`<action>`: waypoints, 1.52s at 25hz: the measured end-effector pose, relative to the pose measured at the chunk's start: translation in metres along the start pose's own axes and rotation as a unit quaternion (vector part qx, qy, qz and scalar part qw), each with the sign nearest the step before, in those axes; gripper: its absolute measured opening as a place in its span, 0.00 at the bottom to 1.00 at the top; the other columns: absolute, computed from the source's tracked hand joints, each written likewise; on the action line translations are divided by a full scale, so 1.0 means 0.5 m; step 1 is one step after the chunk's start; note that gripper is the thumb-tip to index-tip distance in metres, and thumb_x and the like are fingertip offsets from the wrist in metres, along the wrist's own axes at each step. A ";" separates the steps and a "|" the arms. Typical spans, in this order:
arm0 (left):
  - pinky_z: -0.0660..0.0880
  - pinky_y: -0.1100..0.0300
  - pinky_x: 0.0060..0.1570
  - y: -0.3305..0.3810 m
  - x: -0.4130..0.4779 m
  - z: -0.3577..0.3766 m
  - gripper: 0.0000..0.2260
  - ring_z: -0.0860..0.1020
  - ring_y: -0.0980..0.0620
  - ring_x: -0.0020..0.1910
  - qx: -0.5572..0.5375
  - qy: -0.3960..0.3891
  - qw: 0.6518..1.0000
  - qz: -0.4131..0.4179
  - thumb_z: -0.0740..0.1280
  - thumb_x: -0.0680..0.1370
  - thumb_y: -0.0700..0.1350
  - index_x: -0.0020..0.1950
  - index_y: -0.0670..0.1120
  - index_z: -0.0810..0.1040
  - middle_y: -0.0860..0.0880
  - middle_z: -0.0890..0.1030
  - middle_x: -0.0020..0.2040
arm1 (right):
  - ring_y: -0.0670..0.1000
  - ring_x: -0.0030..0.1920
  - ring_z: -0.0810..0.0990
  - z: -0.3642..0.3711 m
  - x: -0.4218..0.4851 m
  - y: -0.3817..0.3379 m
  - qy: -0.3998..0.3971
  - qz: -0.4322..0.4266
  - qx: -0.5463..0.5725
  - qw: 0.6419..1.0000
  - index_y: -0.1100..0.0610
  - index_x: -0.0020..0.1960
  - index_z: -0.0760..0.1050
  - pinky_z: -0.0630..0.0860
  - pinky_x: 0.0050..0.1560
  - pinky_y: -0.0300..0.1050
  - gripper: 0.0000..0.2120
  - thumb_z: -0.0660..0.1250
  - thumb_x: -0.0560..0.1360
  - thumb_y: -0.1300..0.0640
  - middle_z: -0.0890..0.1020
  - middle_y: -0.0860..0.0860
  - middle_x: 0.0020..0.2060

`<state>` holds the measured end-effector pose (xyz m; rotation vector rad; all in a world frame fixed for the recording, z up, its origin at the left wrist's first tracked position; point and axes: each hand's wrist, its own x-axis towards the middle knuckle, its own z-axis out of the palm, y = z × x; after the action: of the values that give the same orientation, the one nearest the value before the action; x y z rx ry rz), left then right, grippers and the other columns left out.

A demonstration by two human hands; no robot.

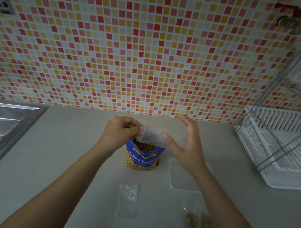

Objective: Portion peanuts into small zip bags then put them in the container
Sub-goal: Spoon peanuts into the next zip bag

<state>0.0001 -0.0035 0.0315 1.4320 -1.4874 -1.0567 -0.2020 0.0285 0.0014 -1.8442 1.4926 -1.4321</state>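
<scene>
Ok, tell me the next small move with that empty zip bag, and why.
Probably pull the mouth of the small zip bag open with the right hand. The left hand pinches one top corner above the open Salted Peanuts pouch, the right hand's fingers are spread at the bag's other side, and the bag holds no peanuts.
</scene>
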 end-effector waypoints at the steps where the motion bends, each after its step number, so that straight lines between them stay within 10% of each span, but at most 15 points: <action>1: 0.77 0.66 0.36 0.005 0.002 -0.003 0.08 0.80 0.57 0.32 0.016 -0.015 1.000 0.008 0.67 0.73 0.37 0.40 0.49 0.81 0.47 0.83 0.35 | 0.40 0.67 0.64 -0.004 0.006 -0.007 -0.040 -0.054 -0.066 0.996 0.50 0.65 0.66 0.58 0.67 0.32 0.31 0.69 0.67 0.40 0.68 0.43 0.64; 6: 0.74 0.68 0.33 0.015 -0.003 0.011 0.09 0.79 0.58 0.31 0.026 -0.068 0.997 0.036 0.67 0.73 0.37 0.49 0.48 0.75 0.51 0.82 0.31 | 0.45 0.67 0.63 0.021 0.024 -0.017 -0.144 -0.103 -0.231 0.957 0.51 0.68 0.66 0.54 0.67 0.38 0.44 0.69 0.59 0.30 0.70 0.46 0.67; 15: 0.72 0.70 0.34 0.009 -0.004 0.029 0.10 0.79 0.59 0.36 0.073 -0.057 0.991 0.102 0.67 0.75 0.44 0.54 0.49 0.71 0.52 0.83 0.40 | 0.44 0.51 0.76 0.035 0.018 -0.001 -0.090 -0.049 -0.085 0.991 0.51 0.55 0.75 0.74 0.53 0.41 0.26 0.75 0.62 0.42 0.79 0.43 0.49; 20: 0.73 0.56 0.53 -0.026 0.037 -0.015 0.18 0.73 0.47 0.56 0.390 0.041 0.915 0.098 0.65 0.75 0.53 0.61 0.45 0.73 0.46 0.74 0.59 | 0.41 0.52 0.77 0.031 0.011 0.016 -0.076 0.036 -0.003 0.996 0.51 0.57 0.75 0.74 0.54 0.37 0.25 0.77 0.63 0.47 0.80 0.44 0.51; 27: 0.65 0.70 0.32 -0.038 0.034 0.013 0.06 0.75 0.56 0.36 0.295 -0.065 0.950 0.076 0.67 0.75 0.45 0.48 0.44 0.81 0.51 0.77 0.36 | 0.43 0.49 0.77 0.050 0.000 0.050 -0.091 0.122 -0.004 0.988 0.49 0.55 0.75 0.73 0.48 0.38 0.22 0.75 0.64 0.45 0.79 0.42 0.48; 35: 0.64 0.53 0.48 -0.046 0.051 0.023 0.13 0.72 0.48 0.56 0.551 -0.021 0.811 0.196 0.55 0.80 0.52 0.57 0.51 0.76 0.51 0.81 0.51 | 0.45 0.47 0.80 0.043 -0.013 0.075 -0.128 0.154 0.003 0.980 0.48 0.53 0.76 0.77 0.48 0.42 0.22 0.76 0.63 0.43 0.81 0.44 0.44; 38: 0.58 0.54 0.46 -0.076 0.042 0.044 0.14 0.71 0.50 0.60 0.542 -0.022 0.826 0.156 0.54 0.80 0.54 0.58 0.52 0.76 0.49 0.80 0.51 | 0.44 0.48 0.80 0.041 -0.015 0.074 -0.131 0.164 0.006 0.978 0.47 0.54 0.75 0.77 0.47 0.41 0.23 0.74 0.63 0.41 0.82 0.46 0.46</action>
<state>-0.0091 -0.0243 -0.0116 1.7475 -2.4244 0.0707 -0.2025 0.0154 -0.0395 -1.6118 1.5577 -1.0010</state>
